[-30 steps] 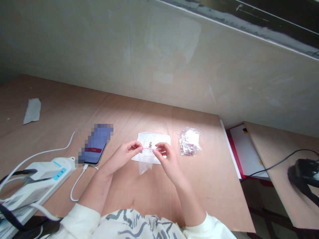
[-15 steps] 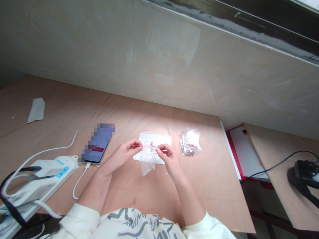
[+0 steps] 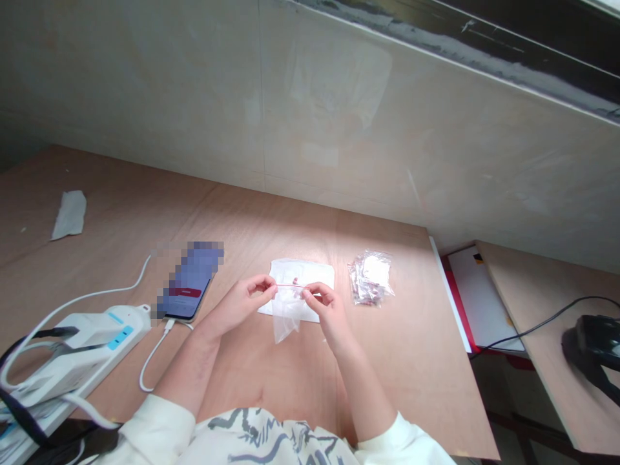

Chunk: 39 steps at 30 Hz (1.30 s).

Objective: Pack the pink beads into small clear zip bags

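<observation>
A thin red string [image 3: 289, 285] is stretched between my hands. My left hand [image 3: 252, 297] pinches its left end and my right hand [image 3: 323, 301] pinches its right end. Beneath them a white sheet [image 3: 317, 274] lies on the table, with a clear plastic bag [image 3: 287, 323] over its front edge. Small reddish pieces [image 3: 295, 281] show on the sheet just beyond the string; their exact shape is too small to tell. To the right of my right hand sits a pile of clear packets [image 3: 372, 278] with reddish contents.
A phone [image 3: 191, 284] with a charging cable lies left of my hands. The power strip [image 3: 97, 349] with plugs and cables fills the near left. A paper scrap [image 3: 69, 214] rests far left. Beyond the table's right edge, a black device [image 3: 598, 342] stands on another surface.
My hands have come very slightly closer together, with the string still between them. The camera view has shifted slightly.
</observation>
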Available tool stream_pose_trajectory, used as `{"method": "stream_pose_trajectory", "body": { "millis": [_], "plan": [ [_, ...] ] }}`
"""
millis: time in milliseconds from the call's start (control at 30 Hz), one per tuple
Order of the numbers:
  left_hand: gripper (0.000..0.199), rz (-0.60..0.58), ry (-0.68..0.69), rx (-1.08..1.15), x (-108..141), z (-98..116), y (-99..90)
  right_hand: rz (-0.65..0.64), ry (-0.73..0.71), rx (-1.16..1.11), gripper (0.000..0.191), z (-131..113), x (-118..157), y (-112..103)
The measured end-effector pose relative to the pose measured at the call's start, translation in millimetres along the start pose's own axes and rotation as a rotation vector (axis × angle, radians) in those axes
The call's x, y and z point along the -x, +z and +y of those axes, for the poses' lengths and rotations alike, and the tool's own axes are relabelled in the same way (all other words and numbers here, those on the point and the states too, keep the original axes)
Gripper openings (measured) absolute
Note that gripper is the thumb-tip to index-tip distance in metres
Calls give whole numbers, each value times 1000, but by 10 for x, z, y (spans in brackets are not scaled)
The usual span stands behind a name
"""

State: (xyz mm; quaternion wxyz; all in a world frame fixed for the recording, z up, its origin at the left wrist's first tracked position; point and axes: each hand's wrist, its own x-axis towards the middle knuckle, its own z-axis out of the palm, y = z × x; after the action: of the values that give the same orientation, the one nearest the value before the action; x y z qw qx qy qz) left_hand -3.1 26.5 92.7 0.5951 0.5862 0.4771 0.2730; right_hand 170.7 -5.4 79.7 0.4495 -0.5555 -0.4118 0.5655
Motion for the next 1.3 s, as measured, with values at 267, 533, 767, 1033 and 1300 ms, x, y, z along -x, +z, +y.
{"method": "stream_pose_trajectory", "body": {
  "millis": [267,533,767,1033,1300],
  "plan": [
    [22,-115,-10,64,-44,42,48,-9,-13,43,13,-14,-34,-15],
    [21,-44,16,-14,-129,76,65,-6,-27,70,12,-12,-120,30],
    [24,-31,-3,45,-179,-56,19,77,-73,140,9,-37,-160,4],
    [21,47,33,-56,-197,-11,27,17,-18,111,13,-1,-200,50],
    [23,-65,27,-71,-248,-28,77,47,-65,198,8,6,-263,63]
  ]
}}
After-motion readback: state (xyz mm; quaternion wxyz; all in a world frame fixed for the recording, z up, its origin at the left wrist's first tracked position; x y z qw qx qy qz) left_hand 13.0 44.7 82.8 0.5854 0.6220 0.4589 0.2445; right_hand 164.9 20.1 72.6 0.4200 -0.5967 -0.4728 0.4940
